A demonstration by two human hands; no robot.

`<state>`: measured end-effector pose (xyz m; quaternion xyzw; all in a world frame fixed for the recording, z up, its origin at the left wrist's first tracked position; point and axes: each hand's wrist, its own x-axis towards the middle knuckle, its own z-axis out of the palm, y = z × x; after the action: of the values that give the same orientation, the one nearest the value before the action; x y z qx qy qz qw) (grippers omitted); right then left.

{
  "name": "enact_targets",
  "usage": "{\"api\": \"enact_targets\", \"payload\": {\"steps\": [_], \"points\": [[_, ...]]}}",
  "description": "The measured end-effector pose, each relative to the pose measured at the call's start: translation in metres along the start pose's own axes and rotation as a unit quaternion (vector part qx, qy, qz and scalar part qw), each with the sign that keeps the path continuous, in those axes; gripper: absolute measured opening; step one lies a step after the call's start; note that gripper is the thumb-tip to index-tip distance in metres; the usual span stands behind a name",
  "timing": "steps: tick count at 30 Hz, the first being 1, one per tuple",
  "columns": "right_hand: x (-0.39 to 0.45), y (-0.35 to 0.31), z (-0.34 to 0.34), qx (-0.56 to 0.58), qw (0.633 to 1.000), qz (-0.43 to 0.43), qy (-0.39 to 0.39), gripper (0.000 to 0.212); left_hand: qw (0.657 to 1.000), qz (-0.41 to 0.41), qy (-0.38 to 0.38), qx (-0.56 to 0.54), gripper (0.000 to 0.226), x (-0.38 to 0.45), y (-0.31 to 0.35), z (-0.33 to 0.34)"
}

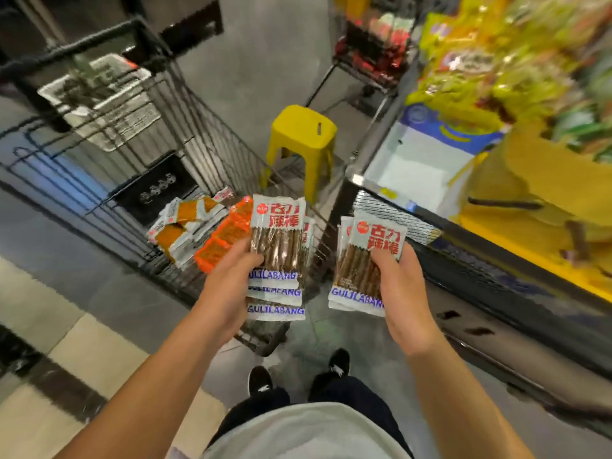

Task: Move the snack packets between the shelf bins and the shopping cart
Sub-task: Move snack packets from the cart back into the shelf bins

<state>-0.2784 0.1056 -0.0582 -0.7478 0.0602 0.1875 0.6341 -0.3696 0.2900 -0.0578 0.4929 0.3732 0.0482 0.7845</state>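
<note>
We grip a fanned stack of snack packets (pixel 276 256) in our left hand (pixel 228 293) and another stack (pixel 367 260) in our right hand (pixel 402 293), beside the shopping cart (pixel 185 104).

My left hand (pixel 228 286) grips fanned stack of white GULILABANG stick packets (pixel 277 246); right hand (pixel 402 293) grips second stack (pixel 367 260). Orange and white packets (pixel 195 230) lie in wire cart (pixel 139 154). Shelf bin (pixel 414 160) at right shows white bottom.

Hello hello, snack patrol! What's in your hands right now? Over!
Left hand grips a fan of Gulilabang packets. Right hand grips another stack. Both above the cart; nothing in the way.
</note>
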Motion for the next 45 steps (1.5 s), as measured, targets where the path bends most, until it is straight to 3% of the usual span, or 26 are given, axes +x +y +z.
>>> {"api": "enact_targets", "payload": {"steps": [5,10,17,23,31,40,45], "points": [[-0.009,0.005,-0.067,0.036,0.994,-0.01,0.099,0.023,0.996,-0.003,-0.081,0.039,0.047,-0.015,-0.015,0.065],[-0.014,0.017,-0.155,0.074,0.982,-0.005,0.173,0.013,0.989,0.014,-0.126,0.079,0.035,-0.025,-0.044,0.148],[-0.01,0.026,-0.285,0.096,0.969,-0.017,0.226,0.01,0.979,0.007,-0.176,0.097,0.04,-0.055,-0.095,0.28],[0.005,0.019,-0.359,0.096,0.965,-0.013,0.245,0.011,0.976,-0.001,-0.206,0.077,0.042,-0.064,-0.108,0.359],[0.044,-0.015,-0.399,0.039,0.971,-0.071,0.224,0.018,0.956,0.003,-0.256,0.144,0.043,-0.044,-0.089,0.428],[0.124,-0.07,-0.4,0.008,0.961,-0.12,0.251,0.029,0.924,0.066,-0.328,0.187,0.046,0.043,-0.041,0.499],[0.164,-0.094,-0.401,0.058,0.954,-0.111,0.272,0.019,0.927,0.015,-0.345,0.148,0.053,0.088,-0.016,0.523]]}}
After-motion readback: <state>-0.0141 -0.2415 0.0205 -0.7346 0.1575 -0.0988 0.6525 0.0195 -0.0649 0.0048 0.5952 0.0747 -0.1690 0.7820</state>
